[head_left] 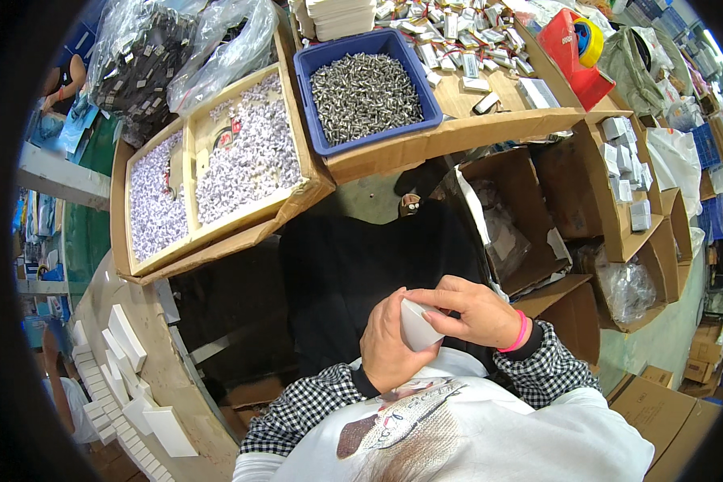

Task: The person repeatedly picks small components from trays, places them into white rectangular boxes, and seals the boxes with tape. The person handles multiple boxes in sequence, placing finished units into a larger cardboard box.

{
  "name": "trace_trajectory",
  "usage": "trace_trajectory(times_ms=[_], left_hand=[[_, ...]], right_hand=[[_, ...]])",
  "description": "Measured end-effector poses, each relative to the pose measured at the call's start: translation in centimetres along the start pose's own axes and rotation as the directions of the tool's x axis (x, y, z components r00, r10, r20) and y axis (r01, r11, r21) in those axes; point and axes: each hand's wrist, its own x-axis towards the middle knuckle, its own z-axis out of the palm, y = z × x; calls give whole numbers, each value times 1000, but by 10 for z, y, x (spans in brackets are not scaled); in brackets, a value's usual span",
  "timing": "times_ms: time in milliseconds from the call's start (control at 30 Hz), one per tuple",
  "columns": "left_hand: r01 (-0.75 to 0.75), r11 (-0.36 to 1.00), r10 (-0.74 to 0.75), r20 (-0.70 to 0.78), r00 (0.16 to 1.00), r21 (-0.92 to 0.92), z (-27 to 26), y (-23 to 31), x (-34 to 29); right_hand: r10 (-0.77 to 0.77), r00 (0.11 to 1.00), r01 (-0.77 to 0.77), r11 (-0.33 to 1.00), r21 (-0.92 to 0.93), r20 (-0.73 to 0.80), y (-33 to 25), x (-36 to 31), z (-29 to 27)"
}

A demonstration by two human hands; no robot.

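Observation:
A smooth white piece, rounded and tapering, is held in front of my chest. My left hand wraps around its left side and underside. My right hand reaches over from the other side, its thumb and fingers closed on the piece's upper edge. Whether it is a cup, a cover or a shell I cannot tell, as the fingers hide much of it. Below my hands lies the dark cloth over my lap.
Ahead stand a blue bin of small metal cylinders and a divided wooden tray of tiny white parts. Wired battery packs lie beyond, near a red tape dispenser. White boxes line the left table; an open carton sits right.

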Motion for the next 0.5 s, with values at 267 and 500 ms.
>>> trace_trajectory(times_ms=[267,500], left_hand=[[176,983,-172,-56,983,55,-4,0,1],[76,992,-72,-35,997,102,-5,2,3]], right_hand=[[-71,997,72,997,20,-27,6,2,17],[-3,995,4,1000,8,-97,-5,9,30]])
